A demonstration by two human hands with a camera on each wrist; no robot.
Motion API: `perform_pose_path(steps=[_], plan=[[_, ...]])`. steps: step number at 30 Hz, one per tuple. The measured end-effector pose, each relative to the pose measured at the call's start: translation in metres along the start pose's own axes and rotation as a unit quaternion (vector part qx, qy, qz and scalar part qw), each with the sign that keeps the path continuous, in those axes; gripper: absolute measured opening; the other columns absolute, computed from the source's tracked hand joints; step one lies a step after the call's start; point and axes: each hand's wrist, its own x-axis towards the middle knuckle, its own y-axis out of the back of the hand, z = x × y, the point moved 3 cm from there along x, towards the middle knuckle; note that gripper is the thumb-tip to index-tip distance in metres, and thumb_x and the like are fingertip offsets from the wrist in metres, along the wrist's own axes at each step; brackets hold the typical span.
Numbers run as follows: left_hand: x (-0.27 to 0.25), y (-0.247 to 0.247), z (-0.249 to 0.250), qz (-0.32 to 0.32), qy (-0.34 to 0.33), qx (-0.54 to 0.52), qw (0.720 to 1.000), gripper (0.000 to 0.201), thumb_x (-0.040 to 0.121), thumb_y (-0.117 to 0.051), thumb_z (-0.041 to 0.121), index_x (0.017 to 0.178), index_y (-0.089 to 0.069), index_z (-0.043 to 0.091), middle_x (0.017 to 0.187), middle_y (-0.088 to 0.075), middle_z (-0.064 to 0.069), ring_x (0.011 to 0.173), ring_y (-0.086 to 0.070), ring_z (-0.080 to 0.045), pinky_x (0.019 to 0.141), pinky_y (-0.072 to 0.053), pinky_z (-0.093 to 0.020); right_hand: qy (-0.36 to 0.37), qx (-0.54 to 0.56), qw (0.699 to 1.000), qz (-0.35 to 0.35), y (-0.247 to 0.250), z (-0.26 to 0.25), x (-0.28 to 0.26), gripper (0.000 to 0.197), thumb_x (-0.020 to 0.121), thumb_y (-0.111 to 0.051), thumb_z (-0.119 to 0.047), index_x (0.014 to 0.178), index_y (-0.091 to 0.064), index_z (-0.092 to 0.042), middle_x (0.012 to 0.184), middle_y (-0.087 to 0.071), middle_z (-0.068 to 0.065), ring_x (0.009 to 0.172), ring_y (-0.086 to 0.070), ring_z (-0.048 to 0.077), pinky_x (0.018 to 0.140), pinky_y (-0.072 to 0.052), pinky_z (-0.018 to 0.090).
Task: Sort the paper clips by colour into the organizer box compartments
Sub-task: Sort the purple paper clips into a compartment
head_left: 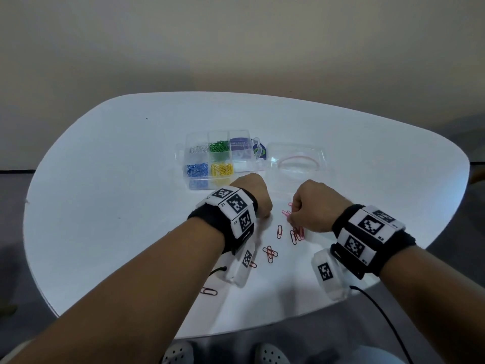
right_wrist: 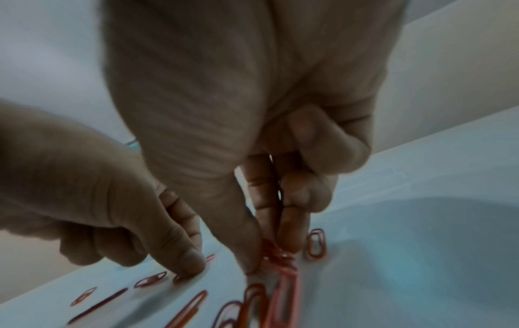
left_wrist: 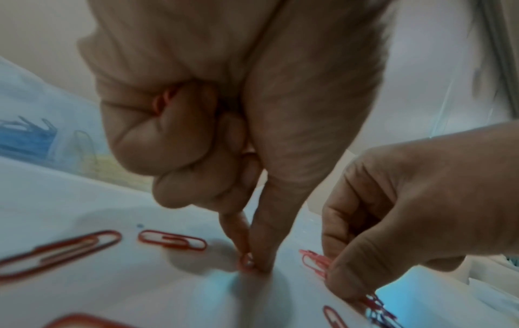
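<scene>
Left hand pinches a red clip; only its wrist view shows another in the palm. Right hand pinches red clips at 3 o'clock on the worktop.

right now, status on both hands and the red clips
Left hand pinching one red clip on the table. Right hand pinching a red clip bunch. Organizer box open, nothing blocking.

You have one clear plastic organizer box with six compartments, one clear lid, roughly ten loose red wire paper clips on one white table, and two hands.
</scene>
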Motion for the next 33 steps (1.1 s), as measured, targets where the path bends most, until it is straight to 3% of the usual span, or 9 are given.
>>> perform_pose_path(steps=[5, 7, 9, 12, 14, 16, 21, 27, 33], plan=[[-0.008, 0.0, -0.003, -0.045, 0.015, -0.029, 0.998, 0.024, 0.087, -0.066, 0.033, 0.081, -0.053, 0.013, 0.075, -0.056, -0.001, 0.063, -0.051, -0.015, 0.05, -0.039, -0.023, 0.016, -0.007, 1.0, -0.01, 0.002, -0.004, 0.001, 0.013, 0.076, -0.068, -0.013, 0.067, -0.064, -0.005, 0.068, -0.068, 0.009, 0.067, -0.067, 0.025, 0.055, -0.048, 0.029], [-0.008, -0.003, -0.009, -0.08, 0.03, -0.159, 0.984, 0.023, 0.086, -0.06, 0.03, 0.073, -0.052, 0.014, 0.068, -0.054, -0.002, 0.053, -0.044, -0.015, 0.048, -0.033, -0.021, 0.024, 0.037, 0.999, -0.002, 0.009, -0.001, -0.001, 0.017, 0.081, -0.067, -0.013, 0.068, -0.068, -0.002, 0.065, -0.068, 0.006, 0.057, -0.061, 0.015, 0.054, -0.046, 0.027], [-0.007, -0.003, -0.012, -0.121, 0.05, -0.407, 0.904, 0.019, 0.083, -0.052, 0.018, 0.066, -0.045, 0.016, 0.06, -0.048, -0.001, 0.045, -0.03, -0.012, 0.041, -0.023, -0.018, 0.031, 0.125, 0.992, 0.011, 0.022, 0.0, -0.007, 0.019, 0.084, -0.072, -0.018, 0.069, -0.072, -0.007, 0.059, -0.066, -0.003, 0.045, -0.051, 0.002, 0.05, -0.041, 0.02], [-0.01, 0.001, -0.011, -0.165, 0.06, -0.689, 0.703, 0.022, 0.08, -0.042, 0.012, 0.059, -0.034, 0.018, 0.054, -0.043, 0.0, 0.042, -0.021, -0.009, 0.035, -0.011, -0.017, 0.04, 0.273, 0.96, 0.039, 0.048, -0.012, -0.023, 0.017, 0.083, -0.076, -0.021, 0.069, -0.073, -0.012, 0.057, -0.065, -0.004, 0.051, -0.049, 0.009, 0.049, -0.038, 0.021], [-0.012, -0.001, -0.004, -0.188, 0.056, -0.744, 0.638, 0.024, 0.08, -0.04, 0.014, 0.056, -0.037, 0.016, 0.057, -0.044, -0.001, 0.041, -0.026, -0.008, 0.035, -0.013, -0.016, 0.056, 0.322, 0.944, 0.044, 0.06, -0.025, -0.032, 0.016, 0.081, -0.077, -0.019, 0.068, -0.072, -0.011, 0.058, -0.064, 0.0, 0.055, -0.049, 0.013, 0.051, -0.039, 0.025], [-0.016, -0.006, 0.006, -0.212, 0.049, -0.756, 0.617, 0.016, 0.076, -0.041, 0.013, 0.061, -0.046, 0.011, 0.061, -0.046, -0.002, 0.04, -0.036, -0.008, 0.033, -0.02, -0.013, 0.076, 0.318, 0.944, 0.049, 0.067, -0.035, -0.036, 0.016, 0.08, -0.077, -0.023, 0.071, -0.074, -0.01, 0.059, -0.064, 0.001, 0.055, -0.049, 0.012, 0.05, -0.04, 0.024], [-0.013, -0.02, 0.012, -0.19, 0.101, -0.764, 0.608, 0.024, 0.087, -0.038, 0.016, 0.066, -0.049, 0.012, 0.061, -0.052, -0.003, 0.04, -0.047, -0.008, 0.031, -0.029, -0.011, 0.037, 0.222, 0.964, 0.139, 0.062, -0.017, -0.021, 0.026, 0.084, -0.076, -0.029, 0.075, -0.073, -0.005, 0.062, -0.064, -0.001, 0.045, -0.049, 0.0, 0.046, -0.038, 0.012], [-0.009, -0.015, 0.005, -0.064, 0.122, -0.609, 0.781, 0.033, 0.094, -0.05, 0.027, 0.062, -0.041, 0.021, 0.049, -0.033, 0.006, 0.034, -0.023, -0.009, 0.035, -0.015, -0.012, -0.068, 0.092, 0.993, 0.042, 0.01, 0.018, -0.004, 0.022, 0.072, -0.082, -0.031, 0.069, -0.073, -0.012, 0.069, -0.069, -0.001, 0.071, -0.066, 0.017, 0.067, -0.054, 0.033], [-0.002, -0.011, 0.002, -0.041, 0.1, -0.56, 0.822, 0.037, 0.094, -0.052, 0.031, 0.061, -0.039, 0.021, 0.044, -0.031, 0.008, 0.035, -0.022, -0.01, 0.037, -0.015, -0.014, -0.004, 0.068, 0.997, 0.029, 0.01, 0.015, 0.012, 0.02, 0.075, -0.08, -0.03, 0.087, -0.064, -0.029, 0.083, -0.059, -0.009, 0.084, -0.061, 0.017, 0.078, -0.051, 0.032]])
